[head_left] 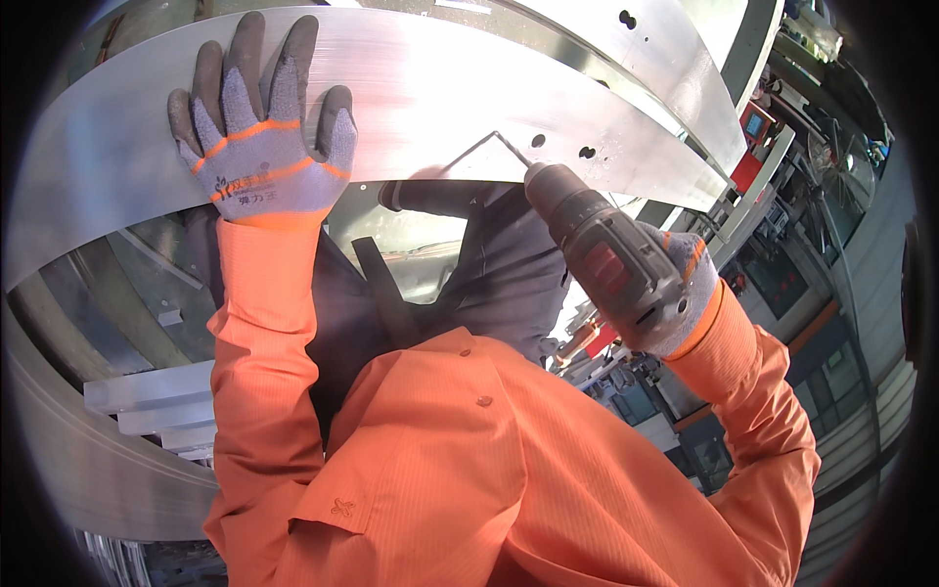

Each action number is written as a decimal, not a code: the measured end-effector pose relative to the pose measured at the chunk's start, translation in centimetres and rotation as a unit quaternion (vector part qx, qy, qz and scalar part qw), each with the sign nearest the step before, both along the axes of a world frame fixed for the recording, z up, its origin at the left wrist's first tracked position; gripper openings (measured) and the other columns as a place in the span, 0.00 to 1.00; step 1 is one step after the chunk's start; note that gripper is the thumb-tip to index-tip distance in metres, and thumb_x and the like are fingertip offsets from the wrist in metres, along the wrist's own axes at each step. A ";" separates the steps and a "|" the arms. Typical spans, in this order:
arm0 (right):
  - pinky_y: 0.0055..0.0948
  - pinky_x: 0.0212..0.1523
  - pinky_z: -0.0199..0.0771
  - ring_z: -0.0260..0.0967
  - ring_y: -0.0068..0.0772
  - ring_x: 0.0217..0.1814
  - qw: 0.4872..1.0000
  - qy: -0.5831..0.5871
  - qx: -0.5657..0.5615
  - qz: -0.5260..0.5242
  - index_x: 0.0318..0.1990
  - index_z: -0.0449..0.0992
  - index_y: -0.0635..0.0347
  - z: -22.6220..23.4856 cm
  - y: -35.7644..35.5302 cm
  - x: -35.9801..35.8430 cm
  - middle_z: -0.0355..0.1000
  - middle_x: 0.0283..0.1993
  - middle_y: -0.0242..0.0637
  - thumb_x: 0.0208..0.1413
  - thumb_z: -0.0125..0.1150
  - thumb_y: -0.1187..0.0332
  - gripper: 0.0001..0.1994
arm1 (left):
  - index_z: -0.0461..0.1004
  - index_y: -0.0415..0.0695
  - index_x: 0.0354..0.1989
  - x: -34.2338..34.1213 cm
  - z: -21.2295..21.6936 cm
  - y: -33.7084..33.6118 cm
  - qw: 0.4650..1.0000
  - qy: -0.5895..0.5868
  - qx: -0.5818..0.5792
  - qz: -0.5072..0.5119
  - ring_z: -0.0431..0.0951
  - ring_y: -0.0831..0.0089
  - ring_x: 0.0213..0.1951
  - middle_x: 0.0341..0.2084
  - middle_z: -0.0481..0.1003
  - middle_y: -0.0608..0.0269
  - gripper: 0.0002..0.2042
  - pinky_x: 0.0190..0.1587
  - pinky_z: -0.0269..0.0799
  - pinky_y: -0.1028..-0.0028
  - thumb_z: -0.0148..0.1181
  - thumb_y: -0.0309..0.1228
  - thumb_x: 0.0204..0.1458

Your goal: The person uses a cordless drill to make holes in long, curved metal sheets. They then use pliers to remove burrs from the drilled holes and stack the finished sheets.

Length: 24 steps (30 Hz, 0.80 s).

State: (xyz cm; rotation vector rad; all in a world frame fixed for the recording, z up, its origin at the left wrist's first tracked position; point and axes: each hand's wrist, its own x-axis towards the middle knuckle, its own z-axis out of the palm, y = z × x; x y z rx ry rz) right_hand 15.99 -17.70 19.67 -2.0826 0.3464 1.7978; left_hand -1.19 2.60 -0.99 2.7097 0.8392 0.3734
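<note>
Orange, finely ribbed cloth makes up the long-sleeved work shirt (440,440) nearest the camera, its two sleeves reaching forward and apart. At the end of the right sleeve, the right hand (700,279), in a grey knit glove with orange bands, is closed around the dark grey and black cordless drill with a red patch (611,264); the drill's body hides most of the fingers. The drill lies just in front of this hand, well to the right of the other one. Its long axis slants from lower right to upper left, with the chuck leading, so the thin metal drill bit (514,151) points forward and leftward over the plate. The bit's tip meets the upper end of its own slanting shadow, apparently touching the metal.

The left hand (264,166), in a matching glove with dark-coated fingers, is spread wide and palm down on the long, brushed silver metal plate (411,88), fingers pointing away from the wearer, thumb toward the drill. The plate runs lengthwise from left to right, bowed by the lens, and bears two dark double-lobed holes (562,146) just right of the bit. Dark trousers (514,264) show below its near edge.

Farther off, a second silver metal panel (665,59) lies beyond the plate, and a round wire-caged fan (841,161) stands at the right.
</note>
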 end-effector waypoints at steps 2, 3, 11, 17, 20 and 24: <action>0.23 0.36 0.76 0.73 0.23 0.34 0.796 -0.169 0.177 0.553 0.47 0.76 0.64 -0.2 0.2 1.1 0.76 0.36 0.32 0.50 0.65 0.78 0.15 | 0.70 0.68 0.61 0.0 0.1 -0.1 1.000 0.005 -0.004 0.012 0.63 0.58 0.62 0.63 0.65 0.70 0.28 0.65 0.51 0.49 0.60 0.46 0.46; 0.26 0.37 0.77 0.75 0.28 0.35 0.765 -0.186 0.197 0.585 0.47 0.76 0.59 -0.5 -1.0 2.2 0.76 0.37 0.33 0.49 0.64 0.75 0.15 | 0.69 0.69 0.61 -0.1 0.3 0.0 1.000 0.009 -0.006 0.018 0.63 0.59 0.63 0.63 0.65 0.71 0.28 0.66 0.51 0.49 0.60 0.46 0.47; 0.26 0.38 0.78 0.78 0.29 0.36 0.892 -0.102 0.036 0.439 0.48 0.75 0.63 -0.5 0.4 1.6 0.78 0.36 0.37 0.49 0.66 0.67 0.18 | 0.68 0.68 0.62 -0.3 0.7 0.0 1.000 0.029 0.002 0.009 0.61 0.60 0.65 0.64 0.64 0.69 0.27 0.68 0.47 0.50 0.59 0.48 0.49; 0.28 0.36 0.77 0.78 0.33 0.34 0.822 -0.080 0.012 0.564 0.42 0.75 0.59 -0.2 0.6 -1.8 0.77 0.33 0.38 0.35 0.77 0.56 0.27 | 0.68 0.68 0.63 -0.3 1.0 0.0 0.999 0.040 -0.009 0.014 0.60 0.58 0.65 0.64 0.63 0.68 0.28 0.68 0.47 0.50 0.58 0.48 0.49; 0.27 0.40 0.78 0.78 0.32 0.38 0.925 -0.050 0.092 0.365 0.47 0.73 0.59 -2.0 -2.8 -2.4 0.77 0.39 0.36 0.49 0.68 0.64 0.19 | 0.67 0.68 0.63 -0.5 0.9 0.0 0.999 0.026 -0.014 0.017 0.59 0.57 0.65 0.65 0.63 0.67 0.29 0.68 0.47 0.50 0.58 0.48 0.49; 0.27 0.50 0.77 0.74 0.31 0.50 0.889 -0.106 0.098 0.434 0.53 0.72 0.62 -1.4 2.6 0.0 0.74 0.48 0.39 0.62 0.50 0.74 0.13 | 0.66 0.68 0.64 -0.2 1.1 -0.5 1.000 0.028 0.002 0.002 0.59 0.57 0.66 0.65 0.62 0.66 0.29 0.68 0.46 0.50 0.57 0.49 0.50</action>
